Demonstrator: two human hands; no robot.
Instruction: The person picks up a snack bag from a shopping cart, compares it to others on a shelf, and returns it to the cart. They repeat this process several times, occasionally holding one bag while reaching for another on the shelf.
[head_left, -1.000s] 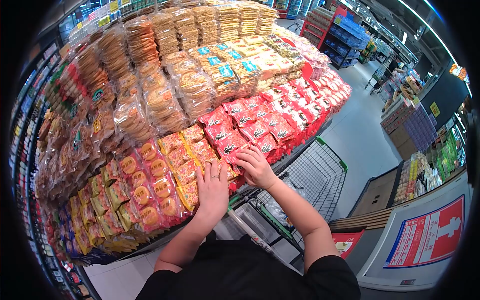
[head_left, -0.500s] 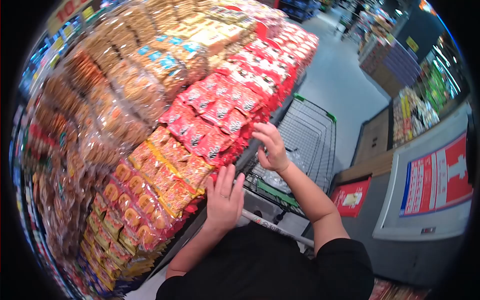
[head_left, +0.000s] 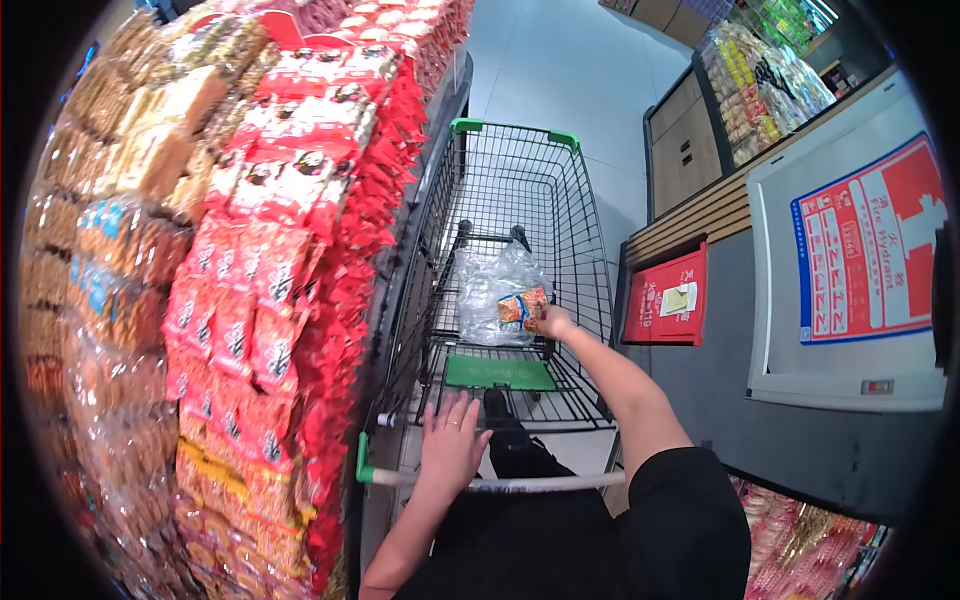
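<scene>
My right hand [head_left: 553, 322] reaches down into the shopping cart [head_left: 590, 250], its fingers closed on the edge of a small orange snack packet [head_left: 523, 309] with a blue stripe. Under the packet lies a crumpled clear plastic bag [head_left: 483, 275] on the wire floor of the cart. Some of my right fingertips are hidden. My left hand [head_left: 452, 445] is open, palm down, with fingers stretched out just above the cart's handle bar [head_left: 545, 483]. It holds nothing. A green panel [head_left: 498, 373] sits at the near end of the basket.
Stacked red snack packets [head_left: 235, 300] and clear-bagged biscuits [head_left: 120, 375] fill the display on the left, close beside the cart. To the right stand a fire hydrant cabinet [head_left: 780, 380] and a wooden counter [head_left: 685, 145]. Grey floor [head_left: 530, 60] stretches ahead.
My view has swung right towards the cart. My right hand has moved from beside the red packets down into the basket, onto the orange packet. My left hand now hovers near the handle.
</scene>
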